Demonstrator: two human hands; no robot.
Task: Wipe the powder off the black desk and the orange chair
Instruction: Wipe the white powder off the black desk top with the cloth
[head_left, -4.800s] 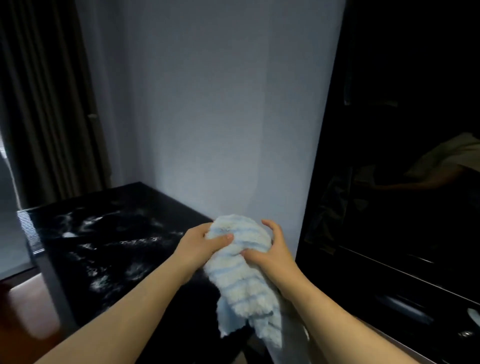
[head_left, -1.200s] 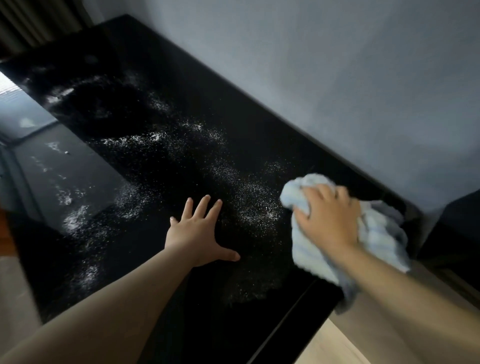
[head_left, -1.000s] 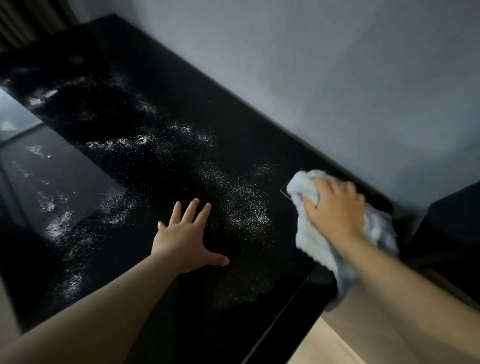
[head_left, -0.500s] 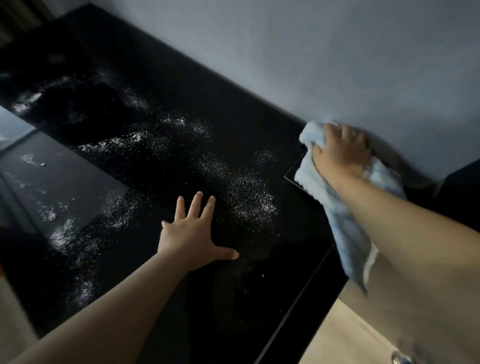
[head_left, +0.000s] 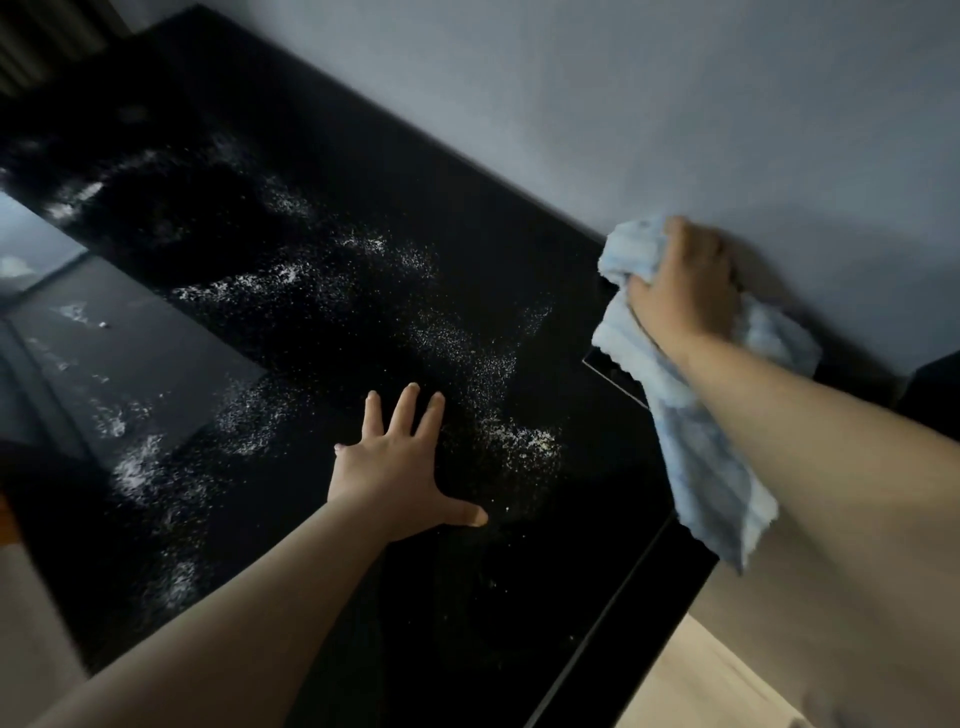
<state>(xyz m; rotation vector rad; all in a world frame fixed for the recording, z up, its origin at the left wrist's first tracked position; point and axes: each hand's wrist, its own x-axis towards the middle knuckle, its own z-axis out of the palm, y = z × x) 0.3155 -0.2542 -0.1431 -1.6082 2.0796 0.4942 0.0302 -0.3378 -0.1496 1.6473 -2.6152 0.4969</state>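
The black desk (head_left: 332, 171) fills most of the view, with white powder (head_left: 488, 364) scattered in streaks across its glossy top. My left hand (head_left: 400, 462) lies flat on the desk near the front, fingers spread, just left of a powder patch. My right hand (head_left: 680, 286) grips a bunched light-blue striped cloth (head_left: 696, 447) at the desk's far right corner, close to the wall; the cloth's loose end hangs down past my forearm. The orange chair is out of sight.
A pale grey wall (head_left: 623, 104) runs along the desk's back edge. Light wooden floor (head_left: 691, 675) shows beyond the desk's right edge. A dark curtain (head_left: 47, 36) hangs at the top left. A dark cabinet edge (head_left: 935, 384) sits at the far right.
My right hand has carried the cloth from the desk's right middle up to the back corner by the wall. My left hand has stayed flat on the desk.
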